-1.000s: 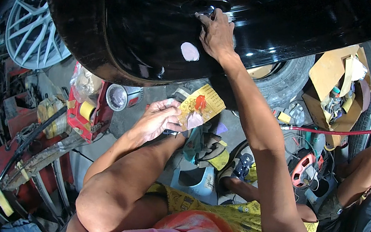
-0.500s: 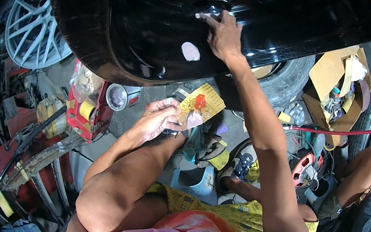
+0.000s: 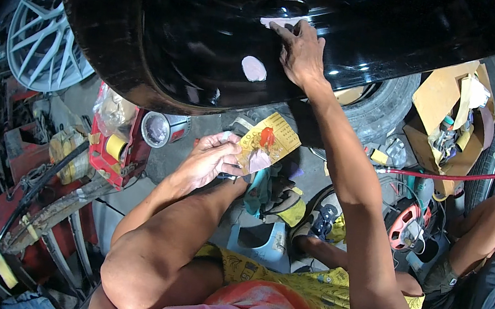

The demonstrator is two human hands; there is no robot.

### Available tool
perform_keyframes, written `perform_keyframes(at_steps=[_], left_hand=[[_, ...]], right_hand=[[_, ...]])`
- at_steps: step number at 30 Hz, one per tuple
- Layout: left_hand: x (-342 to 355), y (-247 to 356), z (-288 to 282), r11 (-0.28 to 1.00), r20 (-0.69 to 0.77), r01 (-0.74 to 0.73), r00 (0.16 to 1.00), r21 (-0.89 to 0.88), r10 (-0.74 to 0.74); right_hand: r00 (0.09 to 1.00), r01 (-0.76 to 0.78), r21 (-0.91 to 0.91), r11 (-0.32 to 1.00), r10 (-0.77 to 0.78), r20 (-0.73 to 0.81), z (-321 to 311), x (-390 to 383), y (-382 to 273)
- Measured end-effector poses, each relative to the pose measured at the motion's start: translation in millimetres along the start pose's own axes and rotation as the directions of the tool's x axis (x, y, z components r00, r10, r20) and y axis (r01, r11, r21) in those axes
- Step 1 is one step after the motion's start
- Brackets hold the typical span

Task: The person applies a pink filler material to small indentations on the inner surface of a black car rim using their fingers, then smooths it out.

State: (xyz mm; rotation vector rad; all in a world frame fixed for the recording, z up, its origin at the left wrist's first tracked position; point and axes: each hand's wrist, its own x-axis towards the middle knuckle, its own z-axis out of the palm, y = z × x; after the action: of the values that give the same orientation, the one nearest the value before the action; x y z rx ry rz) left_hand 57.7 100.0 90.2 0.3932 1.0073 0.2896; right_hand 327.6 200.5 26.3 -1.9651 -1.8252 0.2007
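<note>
A glossy black car bumper (image 3: 200,37) curves across the top of the view. My right hand (image 3: 303,55) reaches up to it, fingers bent and pressed together at the lower edge of a long pink putty streak (image 3: 280,21). Whatever the fingers hold, if anything, is hidden. Below and left of them lies an oval pink putty patch (image 3: 253,69) on the same surface. Nearer to me, my left hand (image 3: 213,156) pinches the left edge of a yellow printed sheet of sandpaper (image 3: 283,137). Dabs of red paste (image 3: 267,137) and pink putty (image 3: 257,159) sit on it.
An open round can (image 3: 158,129) stands beside a red tool tray (image 3: 114,144) on the left. A silver wheel rim (image 3: 46,31), a tyre (image 3: 383,109) and an open cardboard box (image 3: 438,110) lie around. A light-blue stool (image 3: 261,243) is below. Another person's knee (image 3: 486,224) shows right.
My right hand has slid slightly down toward me, exposing more of the pink streak. My left hand holds the sandpaper almost still.
</note>
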Motion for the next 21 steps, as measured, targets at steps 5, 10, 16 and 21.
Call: perform_keyframes(at_steps=[5, 10, 16, 21], left_hand=[[-2.0, 3.9, 6.2, 1.000, -0.008, 0.009, 1.000, 0.020, -0.009], [-4.5, 5.0, 7.2, 1.000, -0.018, 0.014, 1.000, 0.015, -0.014], [-4.3, 5.6, 9.2, 1.000, -0.020, 0.013, 1.000, 0.024, -0.012], [-4.9, 6.1, 8.4, 1.000, -0.015, 0.009, 1.000, 0.015, -0.008]], right_hand=[[0.999, -0.041, 0.041, 0.998, 0.041, 0.004, 0.8, 4.4, -3.2], [1.000, -0.016, 0.086, 0.996, 0.013, 0.028, 4.2, 4.2, -15.9], [1.000, -0.017, -0.115, 0.993, 0.019, 0.015, 2.6, -2.7, 7.8], [0.999, -0.047, -0.280, 0.959, 0.049, 0.002, 0.7, -0.5, 32.9]])
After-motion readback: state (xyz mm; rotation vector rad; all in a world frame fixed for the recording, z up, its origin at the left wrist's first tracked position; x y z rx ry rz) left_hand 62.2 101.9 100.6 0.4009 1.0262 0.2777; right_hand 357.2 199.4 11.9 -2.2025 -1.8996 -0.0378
